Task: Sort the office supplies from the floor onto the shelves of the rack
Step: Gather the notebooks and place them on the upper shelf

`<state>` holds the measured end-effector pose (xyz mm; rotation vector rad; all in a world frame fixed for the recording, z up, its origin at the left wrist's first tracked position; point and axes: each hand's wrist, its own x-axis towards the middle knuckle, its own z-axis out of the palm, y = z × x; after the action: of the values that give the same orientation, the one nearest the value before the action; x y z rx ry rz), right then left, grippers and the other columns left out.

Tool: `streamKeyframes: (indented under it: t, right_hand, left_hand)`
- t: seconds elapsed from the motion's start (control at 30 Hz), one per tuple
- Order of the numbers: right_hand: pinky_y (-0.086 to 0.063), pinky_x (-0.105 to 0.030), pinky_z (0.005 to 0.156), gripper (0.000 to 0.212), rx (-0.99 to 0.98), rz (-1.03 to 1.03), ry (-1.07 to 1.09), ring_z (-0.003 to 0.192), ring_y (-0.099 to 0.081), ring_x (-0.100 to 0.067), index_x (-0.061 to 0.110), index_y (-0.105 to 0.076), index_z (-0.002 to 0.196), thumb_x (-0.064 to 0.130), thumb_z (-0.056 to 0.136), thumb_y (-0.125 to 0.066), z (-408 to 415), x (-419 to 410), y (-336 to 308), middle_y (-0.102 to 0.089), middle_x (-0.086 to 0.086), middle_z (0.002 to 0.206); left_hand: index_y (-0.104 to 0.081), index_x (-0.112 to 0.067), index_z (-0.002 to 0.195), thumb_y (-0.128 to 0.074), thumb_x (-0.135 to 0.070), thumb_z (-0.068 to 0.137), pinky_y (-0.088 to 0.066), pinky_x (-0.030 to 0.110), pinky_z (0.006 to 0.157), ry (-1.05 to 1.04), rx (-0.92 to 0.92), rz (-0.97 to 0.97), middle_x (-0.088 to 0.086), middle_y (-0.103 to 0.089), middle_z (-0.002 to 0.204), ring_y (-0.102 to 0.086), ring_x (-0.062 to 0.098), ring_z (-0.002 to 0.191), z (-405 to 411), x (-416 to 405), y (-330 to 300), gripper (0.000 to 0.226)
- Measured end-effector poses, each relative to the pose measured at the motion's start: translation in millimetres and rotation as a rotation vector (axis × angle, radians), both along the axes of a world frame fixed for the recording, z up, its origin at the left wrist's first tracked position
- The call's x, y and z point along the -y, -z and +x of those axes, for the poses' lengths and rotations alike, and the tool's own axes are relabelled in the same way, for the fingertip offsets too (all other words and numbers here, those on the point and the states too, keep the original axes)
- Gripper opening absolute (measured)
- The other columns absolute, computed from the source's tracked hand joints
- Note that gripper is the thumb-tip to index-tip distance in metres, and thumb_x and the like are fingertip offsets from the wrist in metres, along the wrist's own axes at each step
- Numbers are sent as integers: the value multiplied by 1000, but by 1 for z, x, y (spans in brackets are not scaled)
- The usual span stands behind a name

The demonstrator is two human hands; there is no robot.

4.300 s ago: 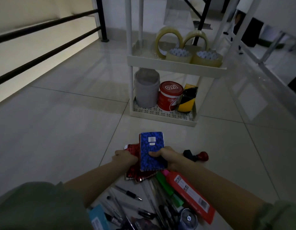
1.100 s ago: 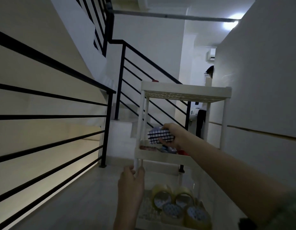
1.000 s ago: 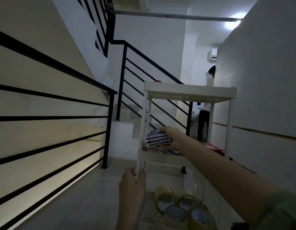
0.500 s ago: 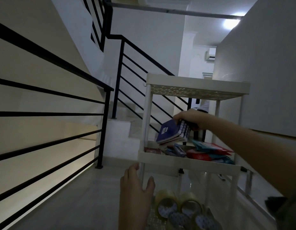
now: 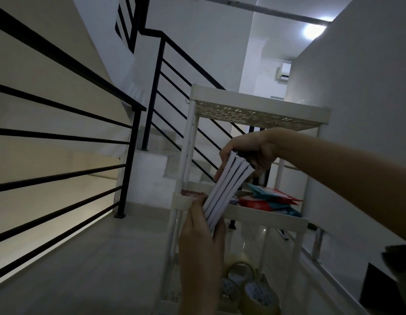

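I see both hands holding one stack of thin notebooks (image 5: 224, 189) in front of a white plastic rack (image 5: 261, 103), in a dim stairwell. The stack stands on edge, tilted so its top leans toward one o'clock, with the white page edges facing me in several narrow stripes. The right hand (image 5: 249, 151) comes in from three o'clock on a bare forearm that crosses the right side of the view; its wrist is bent downward and its fingers and thumb curl over the top end of the stack, clamping it from above. The left hand (image 5: 202, 237) rises from six o'clock with its back toward me, fingers together and pointing up, and they cup the lower end of the stack, the fingertips wrapped against its left face. The stack hangs just above the front rim of the rack's middle shelf (image 5: 265, 214), over its left half; I cannot tell whether the bottom edge touches the rim. On that shelf, toward three o'clock from the stack, lie flat red and teal packets (image 5: 272, 198) piled loosely. The top shelf shows only its perforated underside. Below the left hand, at about five o'clock, rolls of tape (image 5: 254, 289) sit on a lower shelf. A black stair railing (image 5: 61, 137) runs along the left side toward nine o'clock.
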<state>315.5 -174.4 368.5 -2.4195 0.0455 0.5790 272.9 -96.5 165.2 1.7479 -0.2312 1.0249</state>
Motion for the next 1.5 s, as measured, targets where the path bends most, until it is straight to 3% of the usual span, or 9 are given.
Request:
streamKeyframes:
  t: [0.07,0.17,0.33,0.53,0.77,0.93,1.03,1.2,1.5]
  right_hand:
    - [-42,-11,39,41,-10,74,-50,40,-58,-12,5,-70,77,34,89,-43,-5,5,5,-65,-6,59]
    - [-53,-17,47,67,16,251,-140,54,-68,-14,8,-62,101,64,73,-38,-10,20,15,-73,-12,80]
    - [-60,-32,71,75,-65,144,-213,89,-70,-28,20,-50,117,73,69,-29,-32,32,53,-64,-12,113]
    - [-51,-16,49,21,102,399,-112,54,-65,-8,16,-56,100,36,92,-51,-54,12,102,-66,-3,84]
    - [-29,-11,33,27,295,456,63,30,-38,-2,15,-53,79,40,89,-54,-53,12,103,-53,7,42]
    - [-30,-7,27,27,311,593,215,23,-38,0,8,-54,79,32,91,-54,-25,21,78,-58,-1,51]
    - [-33,-8,26,28,316,641,341,21,-40,-2,6,-50,80,31,91,-56,1,20,64,-57,-6,60]
    - [-33,-9,23,39,327,528,368,17,-38,-2,1,-48,67,30,89,-61,38,-4,57,-52,-6,32]
    - [-30,-9,22,38,305,387,401,12,-34,-5,2,-43,64,22,95,-52,84,-33,90,-43,-7,22]
  left_hand:
    - [-47,-16,127,-58,-31,87,-49,21,70,-11,23,-31,2,-60,110,-59,16,93,1,-6,-1,44]
    - [-55,-17,105,-62,-31,84,-48,12,57,156,-30,-254,1,-63,89,-62,16,79,1,-14,-8,27]
    - [-61,-18,93,-67,-22,84,-57,24,62,516,-180,-725,6,-68,88,-66,16,77,-1,-26,-14,11]
    - [-59,-24,79,-57,-18,89,-53,18,54,642,-312,-573,3,-66,78,-65,14,70,-9,-44,-22,12]
    - [-56,-24,112,-48,-29,92,-47,19,66,741,-376,-512,-8,-61,90,-57,3,80,-20,-29,-31,22]
    - [-26,-30,144,-32,-51,91,-23,38,112,441,-517,-251,2,-17,152,-16,17,139,-21,-18,-25,57]
    - [-24,-24,146,-33,-51,93,-18,36,113,274,-576,-211,3,-6,155,-1,19,142,-12,-23,-15,61]
    - [-25,-20,145,-38,-49,93,-19,34,114,58,-534,95,2,2,156,4,21,142,1,-25,-3,61]
    - [-29,-21,144,-39,-47,94,-23,30,111,45,-559,196,1,-7,156,-6,22,143,10,-35,1,57]
